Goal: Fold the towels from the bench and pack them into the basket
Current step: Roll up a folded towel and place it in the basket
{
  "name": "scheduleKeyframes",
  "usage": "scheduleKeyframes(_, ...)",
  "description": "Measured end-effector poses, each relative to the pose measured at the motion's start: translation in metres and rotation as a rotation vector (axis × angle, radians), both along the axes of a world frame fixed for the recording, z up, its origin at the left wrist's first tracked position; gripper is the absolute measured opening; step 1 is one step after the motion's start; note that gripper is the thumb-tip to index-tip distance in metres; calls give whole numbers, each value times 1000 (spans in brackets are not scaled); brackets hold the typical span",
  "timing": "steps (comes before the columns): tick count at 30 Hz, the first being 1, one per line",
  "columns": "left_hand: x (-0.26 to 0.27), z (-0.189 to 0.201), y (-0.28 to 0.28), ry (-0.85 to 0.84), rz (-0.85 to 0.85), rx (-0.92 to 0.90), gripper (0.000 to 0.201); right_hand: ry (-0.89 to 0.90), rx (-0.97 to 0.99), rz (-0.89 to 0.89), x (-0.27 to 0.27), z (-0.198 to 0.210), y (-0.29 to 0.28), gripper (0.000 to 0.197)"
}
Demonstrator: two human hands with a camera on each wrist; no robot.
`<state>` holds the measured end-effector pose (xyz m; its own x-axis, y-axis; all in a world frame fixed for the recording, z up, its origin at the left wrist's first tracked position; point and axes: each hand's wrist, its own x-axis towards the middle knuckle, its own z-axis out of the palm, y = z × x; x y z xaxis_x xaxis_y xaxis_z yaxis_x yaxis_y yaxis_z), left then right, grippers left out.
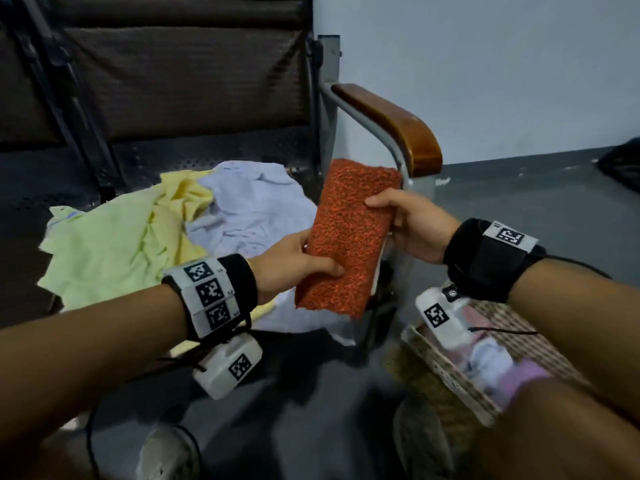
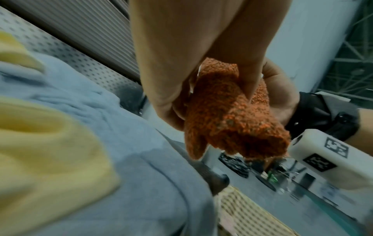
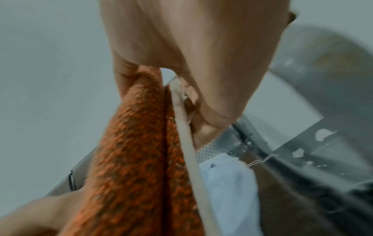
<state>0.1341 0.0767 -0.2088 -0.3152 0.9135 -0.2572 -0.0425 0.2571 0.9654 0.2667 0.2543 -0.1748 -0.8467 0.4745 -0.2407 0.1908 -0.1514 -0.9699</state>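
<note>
I count 1 orange towel (image 1: pixel 348 237), folded into a long pad and held in the air above the bench's right end, between my 2 hands. My left hand (image 1: pixel 294 263) grips its near left edge, thumb on top and fingers curled underneath. My right hand (image 1: pixel 412 225) pinches the far right edge, thumb on top. In the left wrist view the towel (image 2: pixel 228 115) bunches out below the curled fingers (image 2: pixel 173 111). In the right wrist view the folded layers (image 3: pixel 133 159) hang beside a pale hem strip, with my fingers (image 3: pixel 207 111) behind it.

On the bench (image 1: pixel 52 174) I count 3 loose towels in 1 heap: a light green one (image 1: pixel 104 251), a yellow one (image 1: pixel 183 195) and a pale blue one (image 1: pixel 256 209), overlapping so their edges are hard to separate.

1 woven basket (image 1: pixel 446 375) stands on the floor below my right wrist. My forearm and the wrist camera cover much of it; the pink and white cloth inside is blurred, so I cannot count it.
</note>
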Motion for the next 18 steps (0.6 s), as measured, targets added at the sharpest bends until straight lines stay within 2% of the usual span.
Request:
scheduleKeyframes(4, 55, -13, 60, -82, -176, -31, 49, -30, -48, -149, 83, -12, 49, 24)
scheduleKeyframes(6, 89, -31, 91, -123, -185, -70, 48, -45, -92, -266, 125, -28, 71, 26)
scheduleKeyframes(10, 161, -86, 141, -84, -116, -202, 48, -153, -187, -489, 194, -87, 105, 16)
scheduleKeyframes(12, 187, -115, 160, -1, -112, -265, 35, -242, -214, -563, 218, -121, 118, 14)
scheduleKeyframes(15, 209, -144, 183, 226, -163, -347, 16, -279, -280, -586, 237, -170, 136, 9)
scheduleKeyframes(16, 213, -150, 189, 290, -176, -366, 15, -262, -301, -579, 238, -185, 142, 10)
scheduleKeyframes(18, 218, -161, 200, 384, -201, -415, 33, -243, -331, -552, 234, -208, 150, 14)
